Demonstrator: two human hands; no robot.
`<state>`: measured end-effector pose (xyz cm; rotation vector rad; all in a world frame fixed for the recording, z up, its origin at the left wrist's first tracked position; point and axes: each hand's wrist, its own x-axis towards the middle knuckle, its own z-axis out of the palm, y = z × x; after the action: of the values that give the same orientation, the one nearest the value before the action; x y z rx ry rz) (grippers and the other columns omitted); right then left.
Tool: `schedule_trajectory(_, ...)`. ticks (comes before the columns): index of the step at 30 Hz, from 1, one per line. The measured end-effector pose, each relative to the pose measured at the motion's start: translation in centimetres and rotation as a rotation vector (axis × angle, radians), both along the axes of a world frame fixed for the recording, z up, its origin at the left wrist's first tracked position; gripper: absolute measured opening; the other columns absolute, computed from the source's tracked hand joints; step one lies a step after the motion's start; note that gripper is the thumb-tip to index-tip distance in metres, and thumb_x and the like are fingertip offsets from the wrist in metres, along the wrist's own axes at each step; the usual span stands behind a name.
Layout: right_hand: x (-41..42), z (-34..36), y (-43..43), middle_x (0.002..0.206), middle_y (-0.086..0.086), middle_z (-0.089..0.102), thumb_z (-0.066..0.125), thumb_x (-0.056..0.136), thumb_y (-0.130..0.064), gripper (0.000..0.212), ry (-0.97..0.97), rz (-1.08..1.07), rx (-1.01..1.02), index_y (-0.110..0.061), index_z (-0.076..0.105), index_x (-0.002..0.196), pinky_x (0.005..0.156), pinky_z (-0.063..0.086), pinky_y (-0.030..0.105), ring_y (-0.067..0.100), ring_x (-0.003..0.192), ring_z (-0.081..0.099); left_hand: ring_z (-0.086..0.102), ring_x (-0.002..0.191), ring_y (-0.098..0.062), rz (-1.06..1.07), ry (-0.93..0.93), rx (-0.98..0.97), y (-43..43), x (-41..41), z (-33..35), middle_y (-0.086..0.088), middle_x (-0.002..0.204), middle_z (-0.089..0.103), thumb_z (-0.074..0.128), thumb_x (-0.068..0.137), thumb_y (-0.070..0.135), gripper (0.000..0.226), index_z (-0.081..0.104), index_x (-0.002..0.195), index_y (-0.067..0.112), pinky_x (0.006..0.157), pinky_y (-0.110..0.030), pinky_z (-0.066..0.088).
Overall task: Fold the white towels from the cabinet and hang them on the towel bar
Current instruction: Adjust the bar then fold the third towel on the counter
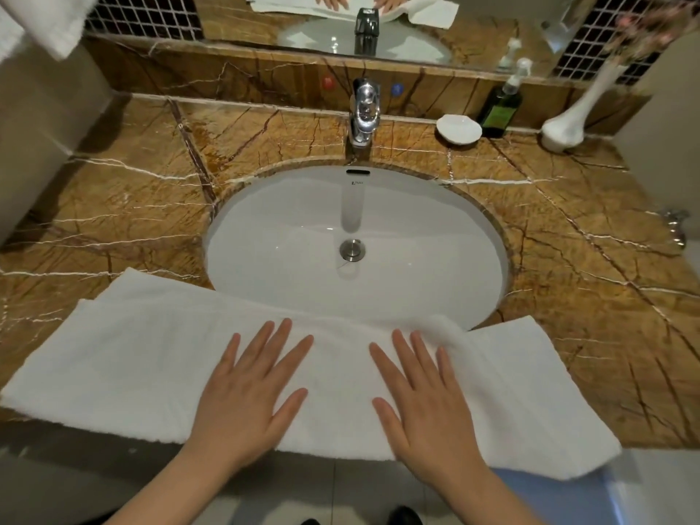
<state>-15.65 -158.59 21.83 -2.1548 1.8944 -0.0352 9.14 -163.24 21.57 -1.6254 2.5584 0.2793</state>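
a white towel [151, 358], folded lengthwise into a long thick band, lies along the front edge of a brown marble counter [132, 191]. its far side covers the near rim of the oval sink [435, 240], and its near side hangs slightly over the counter's front edge. the cloth is plain and fluffy. stacked layers show at its left end, and a soft ridge rises right of centre. the left hand [250, 395] and right hand [428, 407] rest palm down side by side on the middle of the towel, all fingers straight and spread, gripping nothing. count: one towel on the counter and part of a second white towel [38, 20] hanging at the upper left corner. there are two hands and one sink. one chrome tap [364, 111] stands at the counter's back edge. toward the back right corner stand one white dish [458, 128], one dark pump bottle [500, 108] and one white vase [568, 123].
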Motion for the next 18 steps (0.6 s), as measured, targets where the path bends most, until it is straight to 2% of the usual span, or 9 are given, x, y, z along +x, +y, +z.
schedule_trajectory(4,0.1,0.3,0.1,0.159,-0.009,-0.005,0.008,0.094,-0.060,0.058,-0.064,-0.007,0.002,-0.045,-0.004,0.148,0.118,-0.009,0.036,0.016,0.147,-0.010,0.020,0.144,-0.021,0.000,-0.025,0.009,0.2,0.5,0.4,0.001,0.157,0.018,0.012,0.095,0.056,0.060,0.021,0.149,0.033,0.114,-0.045,0.010)
schedule_trajectory(5,-0.1,0.4,0.1,0.158,-0.012,-0.008,0.006,0.094,-0.059,0.056,-0.115,0.000,-0.013,-0.047,-0.004,0.148,0.118,-0.012,0.035,0.012,0.147,-0.013,0.019,0.144,-0.021,0.019,-0.014,0.014,0.2,0.1,0.6,0.002,0.157,0.018,0.010,0.095,0.056,0.061,0.022,0.149,0.032,0.114,-0.045,0.008)
schedule_trajectory(7,-1.0,1.5,-0.2,0.157,-0.012,0.014,0.023,0.099,-0.043,0.049,-0.290,-0.013,-0.060,-0.039,0.024,0.148,0.120,-0.002,0.035,0.009,0.147,0.004,0.019,0.144,-0.021,0.047,0.029,0.006,0.4,-1.4,1.1,0.001,0.156,0.020,0.010,0.095,0.055,0.062,0.026,0.149,0.029,0.114,-0.044,0.008)
schedule_trajectory(9,-3.3,2.3,-0.2,0.141,-0.007,0.047,0.043,0.092,-0.014,0.042,-0.384,-0.088,-0.302,-0.024,0.055,0.131,0.117,0.015,0.034,0.012,0.137,0.034,0.024,0.143,-0.021,0.018,0.110,-0.009,0.9,-3.8,1.6,0.000,0.154,0.026,0.021,0.095,0.050,0.058,0.033,0.147,0.025,0.113,-0.043,0.012)
schedule_trajectory(11,-6.6,2.5,-0.4,0.121,-0.006,0.060,0.044,0.086,0.006,0.045,-0.453,-0.343,-0.492,-0.022,0.062,0.115,0.108,0.031,0.026,0.011,0.118,0.051,0.026,0.142,-0.020,-0.068,0.199,-0.020,1.7,-6.8,1.8,-0.001,0.153,0.030,0.030,0.094,0.045,0.055,0.038,0.145,0.024,0.112,-0.043,0.015)
schedule_trajectory(13,-8.9,2.4,-0.4,0.111,-0.006,0.063,0.044,0.089,0.012,0.047,-0.587,-0.576,-0.428,-0.028,0.060,0.109,0.097,0.043,0.024,0.003,0.105,0.056,0.028,0.142,-0.021,-0.163,0.242,-0.021,2.4,-10.2,1.7,-0.002,0.153,0.032,0.032,0.094,0.044,0.053,0.040,0.143,0.024,0.111,-0.043,0.019)
schedule_trajectory(14,-9.4,2.2,-0.4,0.113,-0.007,0.063,0.044,0.092,0.009,0.044,-0.615,-0.605,-0.358,-0.028,0.060,0.110,0.097,0.044,0.026,0.003,0.107,0.057,0.029,0.141,-0.022,-0.195,0.241,-0.018,2.6,-11.8,1.6,-0.003,0.153,0.033,0.032,0.094,0.045,0.053,0.040,0.143,0.025,0.110,-0.044,0.020)
schedule_trajectory(16,-9.8,1.0,0.0,0.133,-0.009,0.053,0.043,0.098,-0.006,0.035,-0.512,-0.444,-0.226,-0.024,0.058,0.124,0.110,0.031,0.029,0.012,0.129,0.046,0.030,0.141,-0.022,-0.217,0.214,-0.016,2.6,-14.4,1.3,-0.003,0.153,0.032,0.030,0.095,0.047,0.054,0.039,0.144,0.026,0.114,-0.046,0.024)
schedule_trajectory(18,-10.3,-0.1,0.4,0.153,-0.015,0.022,0.026,0.102,-0.033,0.044,-0.307,-0.252,-0.114,-0.030,0.034,0.145,0.119,0.004,0.027,0.007,0.145,0.012,0.028,0.142,-0.021,-0.196,0.176,-0.011,2.4,-16.0,1.0,-0.002,0.155,0.027,0.027,0.096,0.049,0.055,0.034,0.146,0.027,0.114,-0.049,0.026)
